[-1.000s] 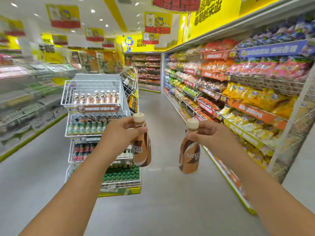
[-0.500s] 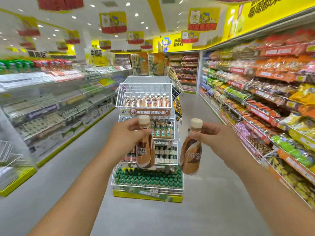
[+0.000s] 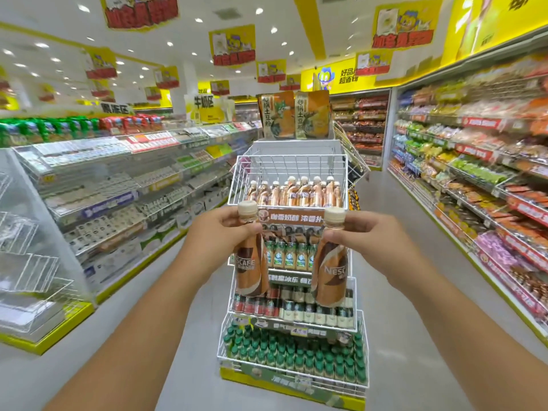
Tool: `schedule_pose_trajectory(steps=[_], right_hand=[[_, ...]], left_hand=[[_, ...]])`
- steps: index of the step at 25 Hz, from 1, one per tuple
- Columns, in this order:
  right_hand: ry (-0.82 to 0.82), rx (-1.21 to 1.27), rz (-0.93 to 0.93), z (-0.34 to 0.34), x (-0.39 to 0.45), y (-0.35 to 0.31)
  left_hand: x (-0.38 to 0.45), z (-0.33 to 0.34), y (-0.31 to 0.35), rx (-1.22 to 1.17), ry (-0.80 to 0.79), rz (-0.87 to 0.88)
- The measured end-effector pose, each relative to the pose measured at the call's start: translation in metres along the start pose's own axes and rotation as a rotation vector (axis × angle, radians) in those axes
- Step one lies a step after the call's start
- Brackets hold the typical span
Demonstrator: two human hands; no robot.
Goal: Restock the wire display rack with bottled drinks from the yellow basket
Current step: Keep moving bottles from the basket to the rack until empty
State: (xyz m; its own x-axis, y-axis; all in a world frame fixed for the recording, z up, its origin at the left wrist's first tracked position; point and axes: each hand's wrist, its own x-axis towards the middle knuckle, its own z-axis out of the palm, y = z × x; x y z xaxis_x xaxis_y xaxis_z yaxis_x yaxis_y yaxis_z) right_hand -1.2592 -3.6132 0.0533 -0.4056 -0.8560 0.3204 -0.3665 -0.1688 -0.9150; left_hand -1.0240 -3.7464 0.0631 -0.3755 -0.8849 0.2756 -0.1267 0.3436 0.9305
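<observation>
bottles in hand: two brown coffee bottles, one per hand, both in front of the wire rack (image 3: pixel 292 253) at about its second tier
left bottle (image 3: pixel 250 253): hangs upright, long axis vertical, beige cap on top, label facing me
right bottle (image 3: pixel 331 262): same deal, cap up, base leaning a touch toward the left
left hand (image 3: pixel 221 232): fingers and thumb curled round the left bottle's neck, just under the cap
right hand (image 3: pixel 375 235): fingertips clamped on the right bottle's neck, rest of the bottle dangling free below
rack tiers: four wire baskets stacked stepwise, widest at the bottom
top tier bottles (image 3: pixel 292 192): same brown kind, all standing cap up, front row looks like eight or so, can't count past that
lower tiers: pale bottles, then dark-capped ones, then a crowd of green caps (image 3: pixel 292 355) at the bottom, too many to count
aisle shelves (image 3: pixel 486 185): one long run each side, packed with snack bags on the right
</observation>
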Motion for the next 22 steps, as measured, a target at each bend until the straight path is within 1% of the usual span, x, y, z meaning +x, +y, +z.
schedule_pose_trajectory(steps=[5, 12, 16, 22], right_hand=[[-0.042, -0.034, -0.032, 0.0, 0.127, 0.025], [-0.061, -0.055, -0.042, 0.023, 0.265, 0.057], [-0.033, -0.072, -0.01, 0.055, 0.339, 0.081], [0.065, -0.087, 0.066, 0.106, 0.454, 0.127]], left_hand=[[0.121, 0.017, -0.004, 0.047, 0.029, 0.024], [0.256, 0.023, -0.037, -0.011, 0.02, 0.008], [0.341, 0.018, -0.072, -0.057, -0.017, 0.024], [0.486, 0.01, -0.132, -0.1, -0.12, 0.014]])
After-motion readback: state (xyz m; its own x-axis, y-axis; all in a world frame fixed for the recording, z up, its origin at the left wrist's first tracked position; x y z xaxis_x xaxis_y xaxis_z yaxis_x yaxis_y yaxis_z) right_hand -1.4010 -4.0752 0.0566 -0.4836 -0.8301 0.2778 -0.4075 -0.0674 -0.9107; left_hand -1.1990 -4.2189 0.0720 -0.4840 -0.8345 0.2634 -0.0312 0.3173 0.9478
